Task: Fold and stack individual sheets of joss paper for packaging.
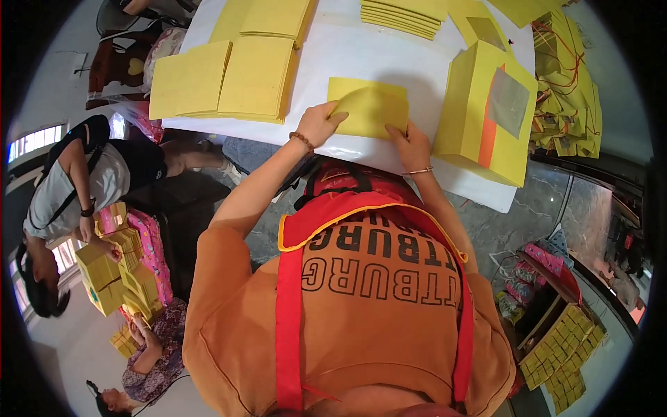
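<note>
A flat yellow paper sheet (368, 104) lies near the front edge of the white table, gripped at both sides; whether it is one layer or several I cannot tell. My left hand (321, 124), with a beaded bracelet at the wrist, pinches its left edge, thumb on top. At the lower right corner my right hand (410, 144) is closed on the same sheet, a thin bangle on that wrist. Just right of it a large yellow paper box (458, 111) stands with an orange stripe and a grey panel. Stacked yellow sheets (257, 80) lie to the left.
More yellow paper pieces (403, 19) are piled at the table's far side. Bundles tied with red string (566, 90) stand beyond the right edge of the white table (389, 52). Two people (76, 181) are at the left, near yellow boxes (104, 267). Yellow bundles (566, 347) sit at lower right.
</note>
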`<action>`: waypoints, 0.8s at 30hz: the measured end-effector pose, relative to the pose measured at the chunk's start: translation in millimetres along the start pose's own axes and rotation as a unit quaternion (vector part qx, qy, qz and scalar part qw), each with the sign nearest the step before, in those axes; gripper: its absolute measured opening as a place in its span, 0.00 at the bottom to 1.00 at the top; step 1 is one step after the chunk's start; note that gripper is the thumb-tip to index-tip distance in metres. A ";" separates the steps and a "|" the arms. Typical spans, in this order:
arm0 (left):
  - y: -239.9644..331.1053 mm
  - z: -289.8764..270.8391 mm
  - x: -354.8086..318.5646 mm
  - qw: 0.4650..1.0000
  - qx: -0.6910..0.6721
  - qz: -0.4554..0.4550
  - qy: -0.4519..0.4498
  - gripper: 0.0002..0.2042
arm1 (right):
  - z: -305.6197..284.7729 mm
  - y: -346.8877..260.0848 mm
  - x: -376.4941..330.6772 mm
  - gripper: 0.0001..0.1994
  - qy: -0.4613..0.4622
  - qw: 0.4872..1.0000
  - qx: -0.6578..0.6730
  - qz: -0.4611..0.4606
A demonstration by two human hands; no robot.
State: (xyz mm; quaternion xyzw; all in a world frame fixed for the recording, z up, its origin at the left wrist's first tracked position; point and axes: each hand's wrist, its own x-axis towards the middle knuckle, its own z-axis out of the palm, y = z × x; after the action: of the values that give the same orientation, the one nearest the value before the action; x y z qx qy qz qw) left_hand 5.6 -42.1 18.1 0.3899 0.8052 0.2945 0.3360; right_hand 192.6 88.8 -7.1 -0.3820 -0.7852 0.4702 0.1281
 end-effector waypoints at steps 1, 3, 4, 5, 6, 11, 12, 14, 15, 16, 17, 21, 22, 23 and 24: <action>1.0 -0.2 2.7 0.999 -0.027 -0.026 0.012 0.16 | 1.5 -2.1 2.7 0.14 -0.001 1.000 0.001 0.000; -1.3 5.3 5.7 0.999 -0.011 -0.028 0.044 0.16 | 2.4 -7.5 7.5 0.18 0.029 0.998 -0.026 0.045; -2.3 7.5 6.8 0.997 0.005 -0.028 0.075 0.17 | 2.7 -10.7 7.7 0.18 0.028 0.998 -0.027 0.045; -3.7 8.9 7.3 0.997 0.004 -0.029 0.076 0.17 | 2.8 -13.9 6.3 0.21 0.036 0.998 -0.034 0.044; 1.0 7.5 6.5 0.993 0.052 -0.044 0.093 0.17 | 2.3 -15.0 5.9 0.23 0.046 0.997 -0.042 0.045; 0.2 10.1 14.3 0.981 0.121 -0.086 0.121 0.16 | 6.3 -7.5 9.7 0.22 0.057 0.995 -0.074 -0.038; 0.6 12.2 14.8 0.979 0.129 -0.085 0.130 0.16 | 6.8 -6.5 10.7 0.21 0.050 0.996 -0.065 -0.021; 0.7 13.5 17.6 0.977 0.137 -0.085 0.138 0.16 | 8.7 -5.2 12.2 0.20 0.058 0.995 -0.075 -0.019; 1.1 13.9 18.9 0.975 0.143 -0.092 0.141 0.16 | 9.0 -4.9 12.7 0.19 0.066 0.994 -0.086 -0.018; 1.7 14.3 20.1 0.973 0.149 -0.098 0.144 0.16 | 9.0 -4.8 13.2 0.19 0.065 0.994 -0.086 -0.017; 2.5 14.4 21.4 0.973 0.149 -0.099 0.143 0.16 | 9.0 -4.7 13.6 0.20 0.063 0.994 -0.092 -0.016; 5.0 11.6 25.5 0.972 0.146 -0.134 0.126 0.16 | 7.8 -8.3 15.9 0.20 0.053 0.993 -0.109 0.007; 4.9 11.2 26.9 0.971 0.147 -0.147 0.119 0.16 | 7.8 -8.3 16.5 0.20 0.052 0.993 -0.108 0.008; 4.3 11.0 27.9 0.971 0.148 -0.148 0.118 0.16 | 7.9 -8.0 17.3 0.20 0.051 0.992 -0.112 0.009; 3.5 11.3 28.3 0.972 0.135 -0.148 0.124 0.16 | 7.6 -8.0 17.4 0.20 0.050 0.992 -0.117 0.011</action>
State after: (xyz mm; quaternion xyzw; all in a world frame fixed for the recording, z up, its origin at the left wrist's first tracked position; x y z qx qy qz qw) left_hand 2.5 -14.5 5.1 0.2692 0.9215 0.1760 0.2179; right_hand 172.8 94.3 -7.1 -0.4261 -0.8232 0.3565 0.1168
